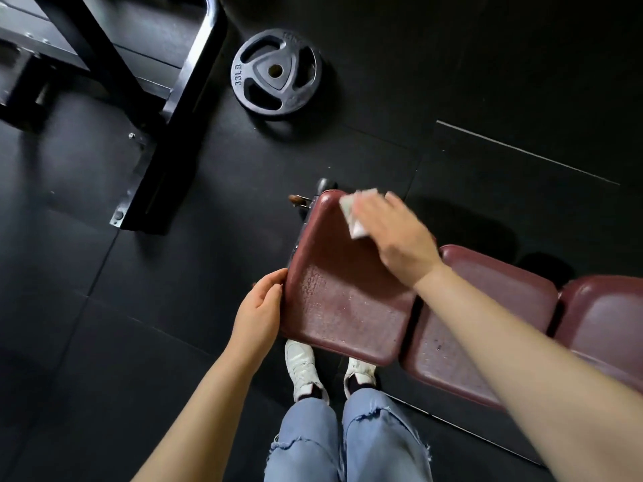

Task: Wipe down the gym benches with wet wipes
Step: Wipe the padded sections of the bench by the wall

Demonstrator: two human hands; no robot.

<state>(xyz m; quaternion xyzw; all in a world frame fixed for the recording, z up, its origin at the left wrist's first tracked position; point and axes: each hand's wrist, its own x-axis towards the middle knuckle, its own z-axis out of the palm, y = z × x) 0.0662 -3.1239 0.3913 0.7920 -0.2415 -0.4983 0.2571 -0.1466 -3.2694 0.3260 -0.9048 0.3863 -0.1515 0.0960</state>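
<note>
- The bench (452, 307), a row of dark red pads, runs from the far-left end pad (341, 283) away toward the lower right of the head view, so its long axis lies slantwise across the person's front.
- The end pad sits just ahead of the person's shoes (302, 367), tilted, with its far narrow edge at the top and its near wide edge at the bottom.
- The wet wipe (351, 213) lies on the far right corner of that pad, touching the surface, under the fingers of the right hand (396, 234).
- The right hand lies flat, fingers roughly straight, pressing the wipe down rather than clutching it; motion blur hides the fingertips.
- The left hand (259, 314) grips the pad's left edge, thumb on top and fingers curled round the rim, seemingly steadying it.
- The pad's unwiped run appears to lie nearer the person than the wipe, so the next stroke likely pulls back along the pad's length toward the near edge.
- The right hand is nearer the next pad (487, 300); that one would fall to it.
- A weight plate (275, 71) lies on the dark floor (104, 342), well apart from the bench.
</note>
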